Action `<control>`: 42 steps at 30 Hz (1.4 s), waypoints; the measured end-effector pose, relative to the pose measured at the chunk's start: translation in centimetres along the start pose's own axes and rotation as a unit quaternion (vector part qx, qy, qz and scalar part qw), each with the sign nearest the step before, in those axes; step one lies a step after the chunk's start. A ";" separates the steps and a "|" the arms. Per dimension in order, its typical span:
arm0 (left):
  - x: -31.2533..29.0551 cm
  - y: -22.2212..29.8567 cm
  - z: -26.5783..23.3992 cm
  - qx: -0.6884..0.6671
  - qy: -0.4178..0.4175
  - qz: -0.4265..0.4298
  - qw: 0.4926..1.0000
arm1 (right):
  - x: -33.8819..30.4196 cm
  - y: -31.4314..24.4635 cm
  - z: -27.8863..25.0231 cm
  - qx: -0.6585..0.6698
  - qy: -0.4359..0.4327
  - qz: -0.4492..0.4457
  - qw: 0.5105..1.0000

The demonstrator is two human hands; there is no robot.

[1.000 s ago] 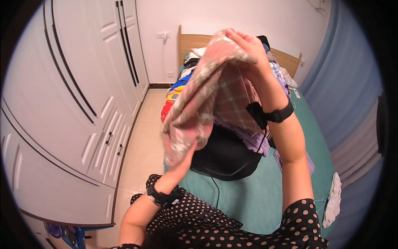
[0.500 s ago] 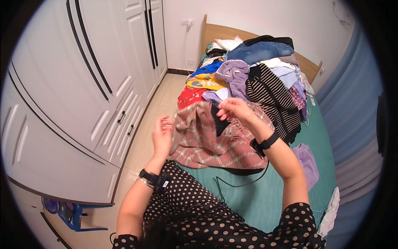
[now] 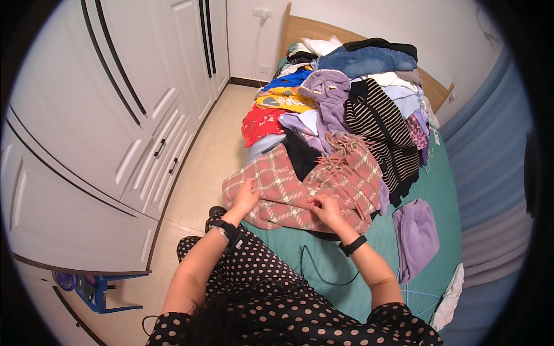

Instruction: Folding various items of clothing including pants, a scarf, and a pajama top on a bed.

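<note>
A pink plaid scarf (image 3: 283,199) with white and grey lines lies partly folded across the near side of the clothes pile, its fringe bunched at the upper right. On its left part rests my left hand (image 3: 247,196), fingers stretched out against the cloth. My right hand (image 3: 328,211) is at the scarf's middle, with thumb and fingers pinched on a fold. Black cloth (image 3: 301,154) shows between the two raised parts of the scarf.
Clothes are heaped on the green-covered bed (image 3: 358,277), among them a striped black top (image 3: 384,138), blue jeans (image 3: 369,60) and a purple fleece (image 3: 326,92). A folded purple cloth (image 3: 415,239) lies at right. White wardrobes (image 3: 86,144) stand left; a blue stool (image 3: 104,294) is lower left.
Both hands have come down from above the scarf onto it. The scarf, raised and crumpled before, now lies flatter and spreads further left. My right hand has moved nearer to me.
</note>
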State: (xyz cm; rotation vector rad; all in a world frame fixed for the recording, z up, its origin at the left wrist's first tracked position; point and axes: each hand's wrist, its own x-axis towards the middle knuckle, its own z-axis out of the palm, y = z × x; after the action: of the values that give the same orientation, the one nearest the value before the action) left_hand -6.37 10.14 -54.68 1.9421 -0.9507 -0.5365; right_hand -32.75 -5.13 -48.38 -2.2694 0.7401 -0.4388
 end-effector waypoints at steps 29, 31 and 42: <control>9.0 2.8 4.7 0.008 -0.076 -0.021 0.997 | 8.8 -6.0 -3.8 0.118 -0.219 0.011 0.969; 8.3 2.8 3.6 -0.049 -0.060 -0.035 0.996 | 11.2 -4.8 -3.2 0.147 -0.196 0.037 0.969; -5.2 7.5 -10.3 -0.057 -0.018 0.080 0.995 | 20.8 -2.4 7.9 -0.294 -0.084 -0.011 0.952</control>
State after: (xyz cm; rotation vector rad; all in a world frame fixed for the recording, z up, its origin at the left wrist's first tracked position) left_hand -5.67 17.21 -42.90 1.7421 -1.0646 -0.5229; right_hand -11.66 -12.52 -50.16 -2.8235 0.8373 -0.0211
